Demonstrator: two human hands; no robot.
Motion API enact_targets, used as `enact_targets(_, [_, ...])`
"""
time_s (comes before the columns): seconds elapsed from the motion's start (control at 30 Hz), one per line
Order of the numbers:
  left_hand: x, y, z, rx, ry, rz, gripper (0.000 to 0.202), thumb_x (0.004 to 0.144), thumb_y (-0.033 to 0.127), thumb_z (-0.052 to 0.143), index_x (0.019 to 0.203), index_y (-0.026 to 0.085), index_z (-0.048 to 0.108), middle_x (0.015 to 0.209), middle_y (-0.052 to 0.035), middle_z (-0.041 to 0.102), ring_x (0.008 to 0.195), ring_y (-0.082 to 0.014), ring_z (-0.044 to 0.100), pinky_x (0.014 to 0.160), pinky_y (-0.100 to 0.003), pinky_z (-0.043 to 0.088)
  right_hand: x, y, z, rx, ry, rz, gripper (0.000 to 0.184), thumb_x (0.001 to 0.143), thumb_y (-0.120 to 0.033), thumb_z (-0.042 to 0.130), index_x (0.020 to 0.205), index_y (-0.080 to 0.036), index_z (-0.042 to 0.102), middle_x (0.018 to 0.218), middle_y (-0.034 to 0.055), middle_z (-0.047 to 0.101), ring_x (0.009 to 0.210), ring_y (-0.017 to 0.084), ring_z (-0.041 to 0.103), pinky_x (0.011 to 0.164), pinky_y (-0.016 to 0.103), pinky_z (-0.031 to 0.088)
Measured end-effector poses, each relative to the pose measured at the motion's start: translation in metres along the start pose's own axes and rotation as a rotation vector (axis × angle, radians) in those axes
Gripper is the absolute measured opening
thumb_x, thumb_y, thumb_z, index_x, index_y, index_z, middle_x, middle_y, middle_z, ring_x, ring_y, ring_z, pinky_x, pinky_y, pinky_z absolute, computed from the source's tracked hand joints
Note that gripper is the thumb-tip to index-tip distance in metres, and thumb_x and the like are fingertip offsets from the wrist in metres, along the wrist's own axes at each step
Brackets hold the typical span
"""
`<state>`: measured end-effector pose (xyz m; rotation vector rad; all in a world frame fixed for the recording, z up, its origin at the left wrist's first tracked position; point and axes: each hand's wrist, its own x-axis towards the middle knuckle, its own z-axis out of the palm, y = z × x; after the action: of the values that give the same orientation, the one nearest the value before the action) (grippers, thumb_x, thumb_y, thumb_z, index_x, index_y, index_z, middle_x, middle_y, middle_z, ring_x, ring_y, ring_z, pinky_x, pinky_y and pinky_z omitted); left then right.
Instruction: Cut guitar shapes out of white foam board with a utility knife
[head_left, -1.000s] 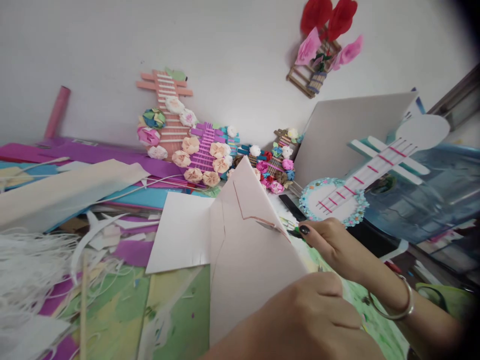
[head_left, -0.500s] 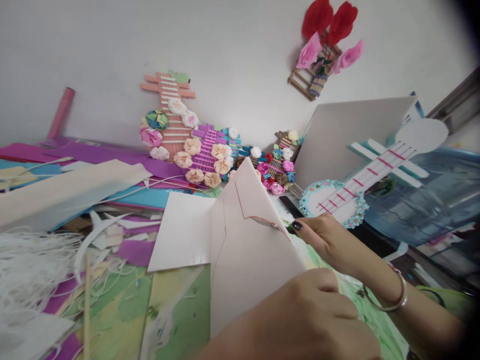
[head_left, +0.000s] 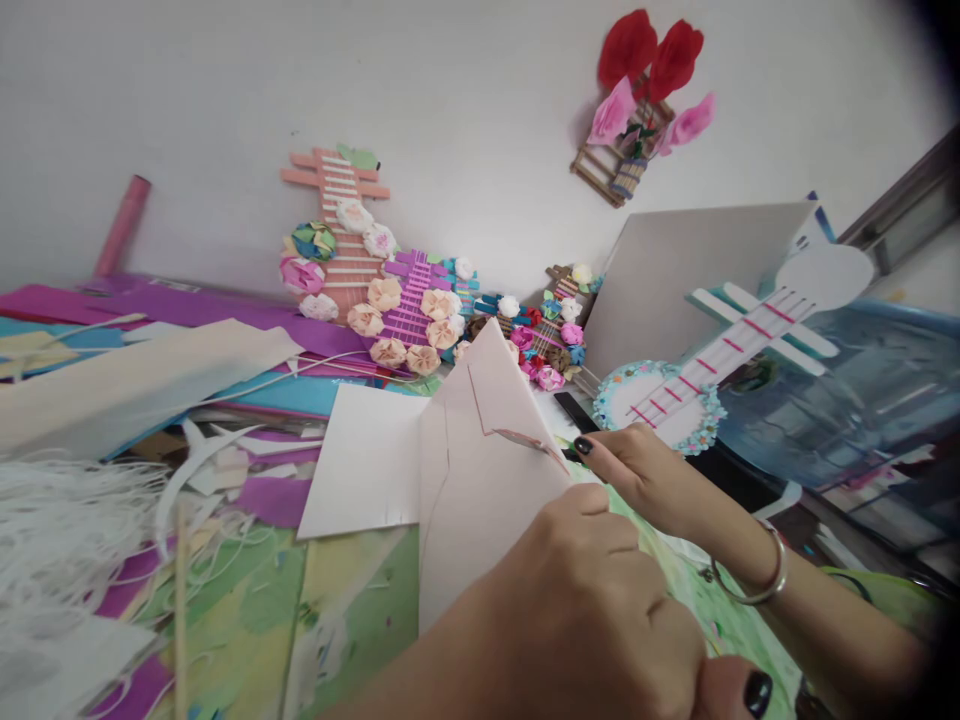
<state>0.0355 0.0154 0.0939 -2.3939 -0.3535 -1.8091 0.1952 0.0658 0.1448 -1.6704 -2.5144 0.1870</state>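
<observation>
My left hand (head_left: 592, 610) is in the foreground, closed on the lower edge of a pale pink sheet (head_left: 480, 490) that it holds up tilted. My right hand (head_left: 637, 465), with a dark-painted thumbnail and a silver bangle, grips small scissors (head_left: 536, 442) at the sheet's right edge. The blades sit in a cut line that runs into the sheet and bends upward. The scissor handles are mostly hidden by my fingers.
A white sheet (head_left: 367, 460) lies flat behind the pink one. Paper guitars with paper roses (head_left: 352, 250) lean on the wall; a white guitar (head_left: 720, 350) and a grey board (head_left: 675, 270) stand right. White fringe (head_left: 52, 530), coloured paper and a stick (head_left: 180, 620) lie left.
My left hand has slid up the pink sheet, covering more of its lower part. My right hand and the scissors have edged left along the cut.
</observation>
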Motion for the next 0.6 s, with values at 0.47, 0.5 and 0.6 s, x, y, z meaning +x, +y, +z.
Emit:
enact_targets(0.47, [-0.003,-0.005,0.004,-0.036,-0.083,0.105,0.03,0.076,0.019,0.053,0.049,0.018,0.04,0.049,0.0033,0.038,0.054,-0.0111,0.035,0.061,-0.031,0.027,-0.008,0.02,0.01,0.05,0.016,0.005,0.046,0.092,-0.047,0.029,0.057,-0.017,0.03,0.051,-0.0039,0.03,0.049,0.007,0.022,0.048,0.026,0.02])
enact_targets(0.5, [-0.003,-0.006,0.004,-0.039,-0.099,0.111,0.031,0.075,0.018,0.054,0.048,0.018,0.039,0.049,0.0036,0.038,0.053,-0.0108,0.035,0.061,-0.031,0.027,-0.007,0.019,0.009,0.046,0.012,-0.004,0.046,0.091,-0.047,0.03,0.056,-0.017,0.03,0.05,-0.004,0.03,0.049,0.007,0.021,0.048,0.026,0.02])
enact_targets(0.6, [-0.002,-0.007,0.003,-0.051,-0.105,0.113,0.03,0.074,0.018,0.056,0.048,0.018,0.04,0.048,0.004,0.039,0.053,-0.0105,0.034,0.06,-0.031,0.026,-0.002,0.014,0.006,0.025,0.006,-0.015,0.046,0.091,-0.045,0.031,0.055,-0.017,0.03,0.05,-0.004,0.03,0.049,0.007,0.021,0.047,0.026,0.019])
